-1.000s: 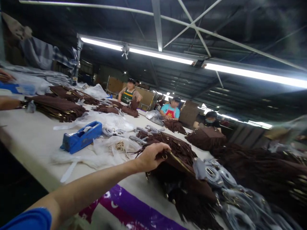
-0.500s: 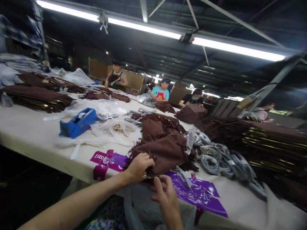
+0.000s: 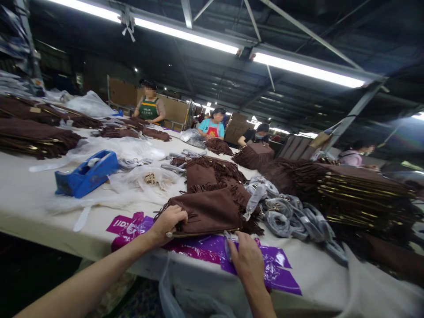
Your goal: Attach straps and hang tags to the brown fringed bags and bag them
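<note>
A brown fringed bag (image 3: 212, 210) lies flat at the table's front edge, its zipped side toward me. My left hand (image 3: 169, 223) is closed on the bag's near left corner, by the end of the zipper. At the near right corner, my right hand (image 3: 248, 256) has its fingers curled at a plastic-wrapped strap (image 3: 228, 247), which they partly hide. Under both hands and the bag, purple printed plastic (image 3: 274, 265) covers the table edge. Another brown fringed bag (image 3: 200, 172) lies just behind.
A blue tape dispenser (image 3: 86, 173) stands on the left near clear plastic bags (image 3: 132, 148). Coiled wrapped straps (image 3: 281, 218) lie to the right, before a tall stack of brown bags (image 3: 361, 194). More brown bags (image 3: 36, 134) are piled far left. Several people work across the table.
My left hand has shifted left along the zipper to the bag's corner. My right hand has moved right, from the zipper's middle to the wrapped strap. The view has shifted slightly.
</note>
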Available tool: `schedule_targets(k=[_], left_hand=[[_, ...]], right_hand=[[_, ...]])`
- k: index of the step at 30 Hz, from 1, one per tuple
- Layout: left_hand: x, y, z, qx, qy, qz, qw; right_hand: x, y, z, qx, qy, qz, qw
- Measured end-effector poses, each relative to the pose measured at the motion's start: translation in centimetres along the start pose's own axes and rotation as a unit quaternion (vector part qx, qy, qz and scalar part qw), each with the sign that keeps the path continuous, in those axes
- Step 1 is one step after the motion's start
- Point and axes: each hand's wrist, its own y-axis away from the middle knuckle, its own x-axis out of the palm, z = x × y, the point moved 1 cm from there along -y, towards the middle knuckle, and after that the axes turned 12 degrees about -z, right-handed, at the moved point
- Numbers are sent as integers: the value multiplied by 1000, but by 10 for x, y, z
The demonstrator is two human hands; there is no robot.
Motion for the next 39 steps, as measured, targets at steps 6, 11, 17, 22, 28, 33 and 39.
schedule_targets(k=[6,11,17,22,28,33,39], left_hand=[[-3,-4,-3,-86,90,-36,992],[-12,-10,-13,-224,170,-82,956],[-15,-4,2,-202,148,-36,967],[-12,-1,8,-209,116,-27,971],[5,-3,-9,-141,101,4,985],[4,-3,11,-53,37,57,996],[-26,9,31,44,-30,60,997]], right_hand=[[9,-9,10,-17,17,60,998],[4,-4,22,21,-60,66,996],[2,2,32,79,-224,52,970],[2,12,65,110,-321,66,938],[0,27,133,87,-448,112,883],[-10,21,139,-28,-440,156,884],[3,14,42,-113,-323,0,940]])
